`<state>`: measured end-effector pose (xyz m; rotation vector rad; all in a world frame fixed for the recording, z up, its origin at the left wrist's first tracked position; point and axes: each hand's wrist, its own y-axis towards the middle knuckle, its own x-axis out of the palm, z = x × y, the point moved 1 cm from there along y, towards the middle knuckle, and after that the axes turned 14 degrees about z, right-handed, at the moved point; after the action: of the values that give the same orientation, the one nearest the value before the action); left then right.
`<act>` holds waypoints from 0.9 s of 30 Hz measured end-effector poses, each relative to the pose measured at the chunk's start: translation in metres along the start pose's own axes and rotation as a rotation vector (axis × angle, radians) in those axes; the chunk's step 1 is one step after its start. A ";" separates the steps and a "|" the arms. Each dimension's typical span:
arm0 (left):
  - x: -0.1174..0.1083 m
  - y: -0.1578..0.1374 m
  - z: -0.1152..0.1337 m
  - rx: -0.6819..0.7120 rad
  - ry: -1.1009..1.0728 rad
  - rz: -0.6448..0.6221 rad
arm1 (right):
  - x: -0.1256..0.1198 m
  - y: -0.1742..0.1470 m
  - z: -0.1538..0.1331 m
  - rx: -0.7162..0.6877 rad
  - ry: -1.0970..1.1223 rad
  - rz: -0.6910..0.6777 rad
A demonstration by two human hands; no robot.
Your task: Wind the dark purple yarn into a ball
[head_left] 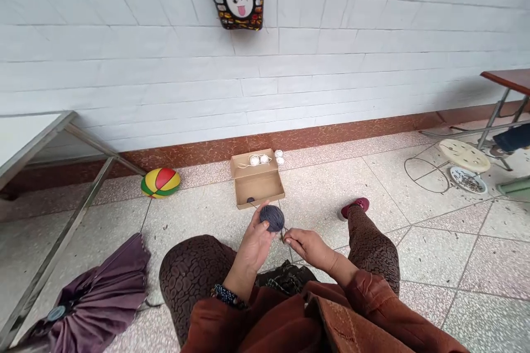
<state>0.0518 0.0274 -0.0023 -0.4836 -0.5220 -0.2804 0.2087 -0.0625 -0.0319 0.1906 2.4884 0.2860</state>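
Observation:
My left hand is closed around a ball of dark grey yarn, holding it above my lap. To the right of the ball, my right hand is pinched at the fingertips. A short, thin, brownish thing shows at those fingertips, too small to name; a strand seems to run from it towards the ball. Beyond my hands an open cardboard box lies on the floor. A small dark piece sits inside it, and white balls with loose strands rest in its lid.
More white balls lie beside the box. A colourful ball and a folded purple umbrella are on the left, near a metal-framed table. At right stand a round stool and a white dish. A basket hangs on the wall.

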 end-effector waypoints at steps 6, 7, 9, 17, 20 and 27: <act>-0.006 0.005 0.005 0.163 0.127 0.241 | -0.043 0.019 -0.046 -0.054 0.241 -0.214; -0.007 0.006 0.006 0.172 0.127 0.257 | -0.051 0.022 -0.054 -0.073 0.263 -0.266; -0.009 0.007 0.008 0.155 0.091 0.251 | -0.064 0.029 -0.068 -0.130 0.299 -0.351; 0.000 -0.005 0.001 0.207 0.399 0.147 | -0.087 0.074 -0.074 -0.297 0.213 -0.229; 0.010 -0.022 0.001 0.226 0.537 -0.050 | -0.079 0.094 -0.052 -0.211 0.118 -0.073; 0.018 -0.040 0.012 0.172 0.264 -0.009 | -0.025 0.065 -0.001 0.030 0.057 -0.090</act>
<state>0.0469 -0.0029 0.0317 -0.2717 -0.2876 -0.2998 0.2321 -0.0049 -0.0007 0.0840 2.5506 0.2197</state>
